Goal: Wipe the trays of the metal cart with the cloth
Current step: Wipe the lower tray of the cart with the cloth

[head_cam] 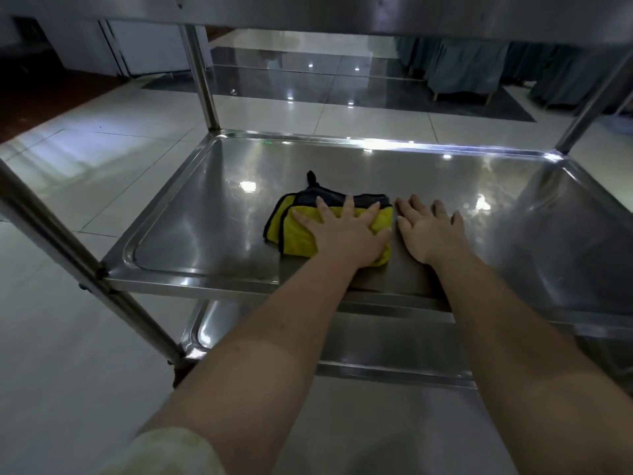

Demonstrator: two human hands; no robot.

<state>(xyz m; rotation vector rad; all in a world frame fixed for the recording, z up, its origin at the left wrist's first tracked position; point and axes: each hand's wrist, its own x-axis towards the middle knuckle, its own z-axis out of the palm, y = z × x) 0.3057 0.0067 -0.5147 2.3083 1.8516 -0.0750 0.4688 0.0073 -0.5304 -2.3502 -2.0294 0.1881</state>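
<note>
Pale sleeve (pixel 164 450), left hand (pixel 346 231) spread flat on yellow cloth (pixel 294 231), right hand (pixel 428 231) flat on tray (pixel 205 214) beside it

middle tray (pixel 205 217) — steel, rimmed | on it: folded yellow cloth (pixel 295 235) | right hand (pixel 428 231) flat

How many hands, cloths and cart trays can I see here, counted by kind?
Hands: 2 (left hand, right hand)
Cloth: 1
Trays: 3 (top tray, middle tray, lower tray)
Total: 6
</note>
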